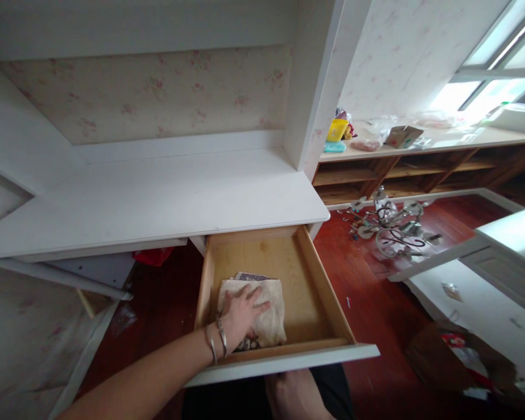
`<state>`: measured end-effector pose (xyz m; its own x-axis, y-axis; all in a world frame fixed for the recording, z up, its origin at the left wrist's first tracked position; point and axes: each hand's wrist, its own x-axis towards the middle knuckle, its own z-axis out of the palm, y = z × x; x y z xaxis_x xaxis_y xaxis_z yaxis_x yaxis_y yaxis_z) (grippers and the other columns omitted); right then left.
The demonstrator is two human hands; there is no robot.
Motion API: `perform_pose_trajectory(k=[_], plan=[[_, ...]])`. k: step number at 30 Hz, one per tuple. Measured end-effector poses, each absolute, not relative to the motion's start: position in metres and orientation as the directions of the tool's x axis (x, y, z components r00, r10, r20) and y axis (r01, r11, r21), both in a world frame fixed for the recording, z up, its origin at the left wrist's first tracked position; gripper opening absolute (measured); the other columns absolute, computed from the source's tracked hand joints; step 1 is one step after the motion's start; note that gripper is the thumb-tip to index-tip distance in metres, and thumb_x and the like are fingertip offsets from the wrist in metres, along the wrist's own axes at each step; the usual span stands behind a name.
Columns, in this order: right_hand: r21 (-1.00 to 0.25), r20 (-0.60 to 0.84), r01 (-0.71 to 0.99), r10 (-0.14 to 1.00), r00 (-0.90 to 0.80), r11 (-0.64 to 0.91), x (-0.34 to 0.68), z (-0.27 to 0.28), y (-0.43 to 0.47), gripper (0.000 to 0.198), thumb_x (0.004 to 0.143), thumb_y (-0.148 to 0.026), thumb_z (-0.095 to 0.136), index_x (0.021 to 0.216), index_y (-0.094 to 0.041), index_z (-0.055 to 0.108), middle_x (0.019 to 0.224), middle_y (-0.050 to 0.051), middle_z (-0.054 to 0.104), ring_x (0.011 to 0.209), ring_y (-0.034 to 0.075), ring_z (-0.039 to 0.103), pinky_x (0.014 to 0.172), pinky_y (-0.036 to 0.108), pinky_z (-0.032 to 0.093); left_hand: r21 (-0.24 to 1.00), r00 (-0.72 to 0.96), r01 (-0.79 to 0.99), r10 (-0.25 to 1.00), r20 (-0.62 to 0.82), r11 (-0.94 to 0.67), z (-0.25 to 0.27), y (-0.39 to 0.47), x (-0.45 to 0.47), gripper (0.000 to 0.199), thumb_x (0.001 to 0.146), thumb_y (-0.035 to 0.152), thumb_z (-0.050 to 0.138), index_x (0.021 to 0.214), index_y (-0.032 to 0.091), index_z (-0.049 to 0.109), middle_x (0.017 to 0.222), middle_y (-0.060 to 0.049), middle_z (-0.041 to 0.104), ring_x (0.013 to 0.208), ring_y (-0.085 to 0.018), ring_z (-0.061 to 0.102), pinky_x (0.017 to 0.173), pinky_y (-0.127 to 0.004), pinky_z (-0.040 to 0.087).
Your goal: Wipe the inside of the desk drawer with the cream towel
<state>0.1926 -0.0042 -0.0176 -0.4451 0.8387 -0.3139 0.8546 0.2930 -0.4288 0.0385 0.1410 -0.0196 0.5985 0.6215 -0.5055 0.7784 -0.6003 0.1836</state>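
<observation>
The left hand (242,315) has two slim silver-toned bangles (223,337) at its wrist (217,339), the forearm (157,373) sleeveless, the legwear (227,399) black.

"What finishes am I getting near the middle?"

"On my feed the drawer (308,291) is pale, smooth wood with visible grain, and its drawer front (324,357) looks painted white. The folded cloth (271,306) in it looks matt and slightly rough. The bracelets (222,338) read to me as polished, silvery metal."

"And farther off?"

"I see a smooth white desktop (179,192) with a soft sheen, and matt floral wallpaper (179,96) behind it. To the right, the reddish floor (361,286) looks like glossy wood, the chandelier (413,227) shiny metal, the yellow tub (336,130) smooth plastic."
</observation>
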Motion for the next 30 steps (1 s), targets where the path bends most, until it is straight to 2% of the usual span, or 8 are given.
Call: perform_pose_trajectory(k=[3,8,13,18,22,26,28,30], plan=[[-0.439,-0.297,0.852,0.848,-0.439,0.286,0.193,-0.016,-0.004,0.039,0.086,-0.016,0.049,0.119,-0.011,0.068,0.121,0.018,0.066,0.106,0.029,0.063,0.095,0.038,0.045,0.184,0.624,0.763,0.631,-0.461,-0.62,-0.026,0.143,0.052,0.096,0.064,0.058,0.079,0.146,0.048,0.03,0.162,-0.003,0.018,0.144,-0.043,0.016,0.103,-0.076,0.023],[-0.432,-0.249,0.844,0.857,-0.45,0.317,0.193,-0.021,-0.004,0.031,0.083,-0.015,0.054,0.107,-0.013,0.073,0.109,0.016,0.071,0.097,0.028,0.066,0.095,0.038,0.045,0.28,0.687,0.725,0.638,-0.348,-0.629,-0.028,0.141,0.094,0.092,0.07,0.071,0.064,0.15,0.044,0.025,0.162,-0.006,0.015,0.145,-0.044,0.012,0.105,-0.074,0.022],[-0.395,-0.166,0.857,0.892,-0.42,0.33,0.191,-0.027,-0.001,0.032,0.083,-0.01,0.054,0.108,-0.014,0.073,0.108,0.014,0.072,0.103,0.027,0.064,0.102,0.037,0.04,0.309,0.765,0.643,0.574,-0.291,-0.701,-0.029,0.137,0.145,0.088,0.077,0.068,0.059,0.152,0.04,0.022,0.163,-0.009,0.009,0.145,-0.046,0.007,0.104,-0.079,0.014],[-0.426,-0.272,0.854,0.858,-0.436,0.299,0.191,-0.033,-0.003,0.033,0.086,-0.016,0.055,0.115,-0.014,0.071,0.113,0.014,0.071,0.102,0.028,0.066,0.095,0.035,0.047,0.297,0.781,0.62,0.538,-0.317,-0.726,-0.031,0.144,0.154,0.091,0.075,0.068,0.061,0.152,0.04,0.021,0.163,-0.01,0.004,0.144,-0.049,0.004,0.098,-0.083,0.015],[-0.451,-0.32,0.863,0.861,-0.396,0.229,0.192,-0.04,-0.003,0.036,0.086,-0.014,0.054,0.119,-0.015,0.069,0.12,0.014,0.068,0.097,0.026,0.068,0.093,0.034,0.049,0.306,0.803,0.593,0.522,-0.287,-0.745,-0.033,0.162,0.146,0.087,0.078,0.067,0.057,0.152,0.039,0.021,0.163,-0.008,0.006,0.145,-0.045,0.003,0.101,-0.08,0.014],[-0.424,-0.293,0.875,0.879,-0.377,0.234,0.192,-0.052,-0.003,0.025,0.084,-0.017,0.056,0.1,-0.02,0.075,0.105,0.009,0.074,0.095,0.027,0.068,0.087,0.033,0.051,0.309,0.788,0.615,0.568,-0.236,-0.725,-0.036,0.19,0.143,0.08,0.082,0.063,0.053,0.152,0.037,0.024,0.163,-0.005,0.009,0.147,-0.04,0.003,0.11,-0.072,0.008],[-0.388,-0.305,0.891,0.879,-0.366,0.236,0.191,-0.057,-0.004,0.02,0.082,-0.016,0.058,0.09,-0.021,0.076,0.093,0.007,0.076,0.091,0.027,0.069,0.082,0.032,0.052,0.3,0.772,0.636,0.583,-0.253,-0.711,-0.037,0.208,0.145,0.081,0.081,0.063,0.053,0.152,0.036,0.024,0.163,-0.005,0.009,0.147,-0.039,0.004,0.111,-0.07,0.007],[-0.367,-0.31,0.902,0.884,-0.351,0.229,0.189,-0.06,-0.004,0.019,0.081,-0.015,0.059,0.087,-0.021,0.076,0.09,0.007,0.076,0.085,0.025,0.069,0.078,0.029,0.052,0.286,0.759,0.65,0.58,-0.297,-0.704,-0.036,0.227,0.149,0.082,0.08,0.063,0.054,0.152,0.037,0.024,0.164,-0.004,0.009,0.147,-0.038,0.004,0.111,-0.07,0.007]])
